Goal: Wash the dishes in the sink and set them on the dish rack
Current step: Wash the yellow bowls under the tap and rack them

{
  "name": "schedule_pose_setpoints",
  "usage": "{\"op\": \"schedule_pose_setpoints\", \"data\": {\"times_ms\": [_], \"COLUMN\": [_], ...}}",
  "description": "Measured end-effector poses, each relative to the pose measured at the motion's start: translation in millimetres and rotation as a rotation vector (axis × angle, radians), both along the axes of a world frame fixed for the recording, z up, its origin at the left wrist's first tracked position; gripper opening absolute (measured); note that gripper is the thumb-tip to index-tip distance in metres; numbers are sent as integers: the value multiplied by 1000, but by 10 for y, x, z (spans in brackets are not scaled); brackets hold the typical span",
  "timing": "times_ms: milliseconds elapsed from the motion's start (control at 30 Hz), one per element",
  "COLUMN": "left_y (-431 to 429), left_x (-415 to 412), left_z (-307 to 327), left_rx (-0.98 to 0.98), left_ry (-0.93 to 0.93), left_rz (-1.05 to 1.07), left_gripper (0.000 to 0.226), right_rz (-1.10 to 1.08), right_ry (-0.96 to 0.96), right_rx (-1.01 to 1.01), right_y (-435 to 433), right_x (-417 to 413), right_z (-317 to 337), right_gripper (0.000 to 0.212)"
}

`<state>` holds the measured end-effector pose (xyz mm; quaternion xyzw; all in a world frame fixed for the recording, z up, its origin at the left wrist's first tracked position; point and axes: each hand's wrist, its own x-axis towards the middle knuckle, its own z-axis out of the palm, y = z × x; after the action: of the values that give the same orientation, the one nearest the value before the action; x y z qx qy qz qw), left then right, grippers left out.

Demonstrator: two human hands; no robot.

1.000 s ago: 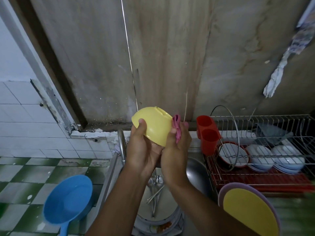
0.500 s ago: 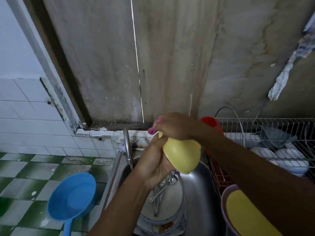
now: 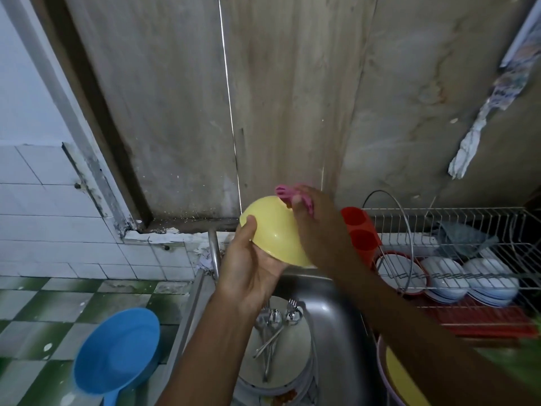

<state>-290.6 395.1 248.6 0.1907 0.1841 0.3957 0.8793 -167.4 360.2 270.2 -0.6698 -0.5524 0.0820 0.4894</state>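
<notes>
Above the sink [image 3: 336, 323], fingers and thumb of the left hand [image 3: 251, 268] grip the inverted yellow bowl [image 3: 272, 230]; the right hand [image 3: 317, 230] pinches a pink cloth [image 3: 282, 191] against its base. White plates [image 3: 448, 276] stand in the dish rack [image 3: 480, 319]; stacked plates [image 3: 292, 361] and cutlery [image 3: 272, 332] below look unwashed.

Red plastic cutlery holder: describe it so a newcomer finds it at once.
Find the wire dish rack right of the stainless steel sink. At its left end sits the red plastic cutlery holder. Unlike the white plates racked next to it, it is a tall tub with two open compartments.
</notes>
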Motion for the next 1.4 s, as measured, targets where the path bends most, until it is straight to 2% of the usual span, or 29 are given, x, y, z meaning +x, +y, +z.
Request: {"op": "schedule_pose_setpoints", "data": {"times_ms": [67,133,167,233,300,367,433,533,567,600,667,767,900,933,1000,1067,1167,1300,1400], "left_y": [0,36,45,24,31,86,109,33,3,-23,-79,-176,-376,-405,-475,-486,-593,-1012,-1339], "left_x": [-19,-66,-75,-53,-20,11,1,-80,-113,-136,-165,-62,276,349,528,689,972,1496,1902], "left_z": [-38,-38,-32,-27,-37,-9,48,88,111,125,180,261,433,461,568,625,747,913,923], "left_rx": [30,41,43,50,18,-60,-86,-10,17,37,80,136,127,107,56,3,-79,-18,-18], "left_ry": [5,1,-2,-17,-65,-154,-156,-117,-101,-78,-40,35,4,-49,-154,-219,-320,-226,-160], "left_rz": [39,69,68,78,99,95,45,134,129,107,21,-144,-248,-263,-280,-286,-420,-451,-439], "left_gripper": [46,45,45,45,48,61,67,52,49,47,45,45,48,50,43,42,53,56,53], "right_rz": [51,100,125,117,-5,-74,-95,-134,-149,-127,3,153,217,189,69,-4,-141,-362,-546], "right_ry": [-48,-189,-196,-80,21,44,43,426,520,528,414,159,-502,-665,-959,-1079,-1010,-775,-424], "right_rx": [-114,-78,-46,23,124,237,285,229,139,7,-223,-411,-522,-507,-347,-165,124,376,500], "right_y": [26,-18,-41,-51,-80,-157,-235,-149,-107,-74,-67,-67,-189,-254,-468,-699,-1026,-1580,-1929], "right_x": [44,58,80,87,-98,-469,-721,-466,-276,-76,248,434,288,251,281,358,641,1064,1442], "right_z": [100,72,51,-14,-149,-305,-512,-305,-163,13,391,864,1190,1210,1163,1051,816,494,255], "right_gripper": [38,40,40,38,38,45,51,47,42,37,37,29,28,31,44,49,33,43,44]}}
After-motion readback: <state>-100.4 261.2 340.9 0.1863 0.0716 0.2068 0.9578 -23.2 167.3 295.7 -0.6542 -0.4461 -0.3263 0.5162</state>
